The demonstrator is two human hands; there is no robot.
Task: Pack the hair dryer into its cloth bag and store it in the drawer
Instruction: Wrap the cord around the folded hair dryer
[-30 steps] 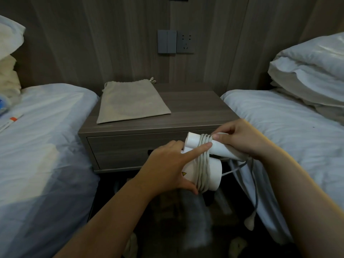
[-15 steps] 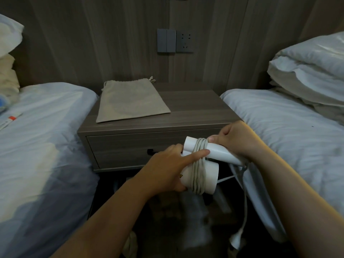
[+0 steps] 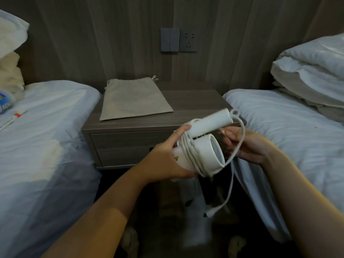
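A white hair dryer [image 3: 206, 153] with its handle folded along the barrel is in front of the nightstand, its cord wound several times round the body. My left hand [image 3: 167, 157] grips the dryer's rear end, index finger laid over the windings. My right hand [image 3: 243, 144] is just right of the nozzle and pinches the loose cord [image 3: 240, 142], which loops up to the handle's end and hangs down to the plug [image 3: 210, 214]. The beige cloth bag [image 3: 134, 99] lies flat on the nightstand [image 3: 195, 105]. The drawer [image 3: 126, 146] below is closed.
White-sheeted beds flank the nightstand left [image 3: 46, 136] and right [image 3: 288, 127], with pillows [image 3: 312, 71] piled on the right one. A wall switch and socket [image 3: 178, 42] sit above the nightstand. The floor between the beds is dark and cluttered.
The dryer has turned so its nozzle faces right and the handle points up right. My right hand left the handle and now pinches the cord; the plug has risen.
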